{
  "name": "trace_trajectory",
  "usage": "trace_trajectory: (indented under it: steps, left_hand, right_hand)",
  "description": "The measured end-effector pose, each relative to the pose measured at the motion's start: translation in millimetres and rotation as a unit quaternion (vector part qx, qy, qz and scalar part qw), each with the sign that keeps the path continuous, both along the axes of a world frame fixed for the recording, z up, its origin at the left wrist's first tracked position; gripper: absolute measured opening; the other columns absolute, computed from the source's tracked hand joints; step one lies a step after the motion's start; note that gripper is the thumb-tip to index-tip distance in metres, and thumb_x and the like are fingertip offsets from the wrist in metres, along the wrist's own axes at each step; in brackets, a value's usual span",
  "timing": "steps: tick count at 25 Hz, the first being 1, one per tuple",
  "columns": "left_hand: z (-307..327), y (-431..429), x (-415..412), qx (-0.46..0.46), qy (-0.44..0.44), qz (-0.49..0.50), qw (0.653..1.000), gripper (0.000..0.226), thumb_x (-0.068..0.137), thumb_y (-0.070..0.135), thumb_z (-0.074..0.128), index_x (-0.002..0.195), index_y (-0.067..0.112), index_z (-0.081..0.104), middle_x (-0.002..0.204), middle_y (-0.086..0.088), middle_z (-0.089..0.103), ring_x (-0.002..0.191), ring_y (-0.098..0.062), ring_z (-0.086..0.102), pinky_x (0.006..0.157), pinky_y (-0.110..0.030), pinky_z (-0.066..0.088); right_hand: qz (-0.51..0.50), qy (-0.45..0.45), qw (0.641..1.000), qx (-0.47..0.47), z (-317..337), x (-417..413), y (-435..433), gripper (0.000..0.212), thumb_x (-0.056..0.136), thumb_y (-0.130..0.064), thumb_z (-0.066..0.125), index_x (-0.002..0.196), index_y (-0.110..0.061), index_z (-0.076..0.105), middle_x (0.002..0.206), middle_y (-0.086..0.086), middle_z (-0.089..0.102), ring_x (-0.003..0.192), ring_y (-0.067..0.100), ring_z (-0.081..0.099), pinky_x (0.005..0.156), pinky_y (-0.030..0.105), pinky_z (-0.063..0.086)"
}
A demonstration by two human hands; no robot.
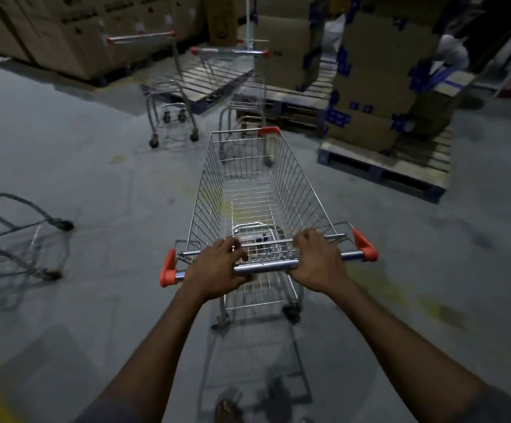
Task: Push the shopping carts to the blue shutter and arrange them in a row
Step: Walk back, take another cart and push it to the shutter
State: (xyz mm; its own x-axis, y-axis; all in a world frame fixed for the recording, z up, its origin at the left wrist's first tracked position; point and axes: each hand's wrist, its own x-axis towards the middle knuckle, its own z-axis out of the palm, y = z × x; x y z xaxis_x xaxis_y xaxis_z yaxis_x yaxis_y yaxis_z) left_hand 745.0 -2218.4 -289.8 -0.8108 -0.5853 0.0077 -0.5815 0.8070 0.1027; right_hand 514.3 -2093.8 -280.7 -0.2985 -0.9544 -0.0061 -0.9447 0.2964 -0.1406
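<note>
1. The left grip is wrapped around the chrome handle bar of the shopping cart, fingers curled over the top.
2. The right grip is clenched on the same bar, just to the right of the left one, with a short stretch of bare chrome between them.
3. The cart is a silver wire basket, narrowing away from the grips, with nothing loaded in it; orange plastic caps sit at both ends of the bar and on the far right corner of the rim.
4. It stands on the grey concrete floor, directly ahead of both grips.
5. Beyond its far end stand two more carts, blurred, their handles tipped in orange.
6. Further right of the right grip, a pallet carries cardboard boxes with blue tape.
7. Far left of the left grip, part of another cart frame shows.
</note>
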Motion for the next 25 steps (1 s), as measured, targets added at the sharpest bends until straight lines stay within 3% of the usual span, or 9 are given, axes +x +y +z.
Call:
trace_trajectory:
  steps: [2,4,7,11,19,22,25]
  left_hand:
    - [2.3,8.8,-18.3,-0.023,-0.030,0.014,0.999,0.048,0.088,0.074,0.049,0.111,0.034,0.062,0.110,0.009,0.067,0.095,-0.018,0.066,0.075,-0.036,0.055]
    - [2.7,18.2,-35.0,-0.044,-0.048,0.028,0.997,0.039,0.091,0.064,0.051,0.107,0.030,0.062,0.092,0.003,0.071,0.083,-0.022,0.069,0.070,-0.035,0.055]
    - [3.0,26.1,-57.5,-0.078,-0.064,0.004,0.995,0.033,0.093,0.056,0.052,0.104,0.027,0.064,0.085,0.001,0.070,0.077,-0.024,0.068,0.064,-0.032,0.048]
    - [1.2,27.2,-84.8,-0.100,-0.064,-0.062,0.991,0.029,0.092,0.050,0.055,0.101,0.024,0.063,0.078,0.000,0.069,0.069,-0.026,0.067,0.060,-0.032,0.050]
    - [6.8,18.3,-145.4,-0.052,-0.045,-0.195,0.978,0.034,0.087,0.057,0.055,0.097,0.026,0.065,0.083,0.001,0.069,0.079,-0.024,0.068,0.061,-0.031,0.045]
    - [5.8,15.0,-172.5,-0.035,-0.048,-0.237,0.970,0.035,0.085,0.062,0.055,0.092,0.028,0.065,0.083,0.004,0.069,0.079,-0.021,0.067,0.060,-0.029,0.040]
    - [5.5,21.7,-201.0,-0.013,-0.068,-0.273,0.959,0.033,0.084,0.059,0.057,0.093,0.029,0.066,0.085,0.006,0.069,0.080,-0.019,0.066,0.063,-0.030,0.046]
  right_hand:
    - [-0.044,0.043,0.998,0.013,-2.3,-4.7,15.0,0.040,0.074,-0.052,0.066,0.100,-0.022,0.067,0.098,0.004,0.070,0.093,0.028,0.065,0.079,0.037,0.052]
    - [-0.089,0.048,0.994,0.048,-4.4,-10.3,27.4,0.033,0.069,-0.044,0.068,0.091,-0.020,0.070,0.087,0.005,0.072,0.086,0.030,0.067,0.078,0.036,0.050]
    - [-0.126,0.063,0.988,0.060,-11.4,-20.5,44.9,0.027,0.063,-0.034,0.066,0.082,-0.017,0.070,0.077,0.006,0.072,0.075,0.029,0.067,0.073,0.035,0.050]
    - [-0.170,0.082,0.982,-0.022,-22.6,-31.9,71.8,0.019,0.053,-0.025,0.055,0.067,-0.017,0.063,0.061,0.006,0.063,0.056,0.028,0.060,0.060,0.033,0.046]
    - [-0.300,0.055,0.950,-0.062,-25.2,-39.1,108.9,0.015,0.054,-0.022,0.071,0.066,-0.019,0.063,0.063,0.004,0.065,0.059,0.029,0.062,0.061,0.032,0.043]
    - [-0.334,0.046,0.941,-0.043,-20.9,-42.2,123.4,0.015,0.061,-0.027,0.074,0.073,-0.020,0.068,0.068,0.001,0.069,0.064,0.026,0.065,0.063,0.029,0.037]
    - [-0.357,0.040,0.932,-0.053,-14.9,-45.0,144.1,0.017,0.069,-0.029,0.072,0.083,-0.019,0.069,0.076,0.002,0.072,0.072,0.027,0.068,0.065,0.030,0.035]
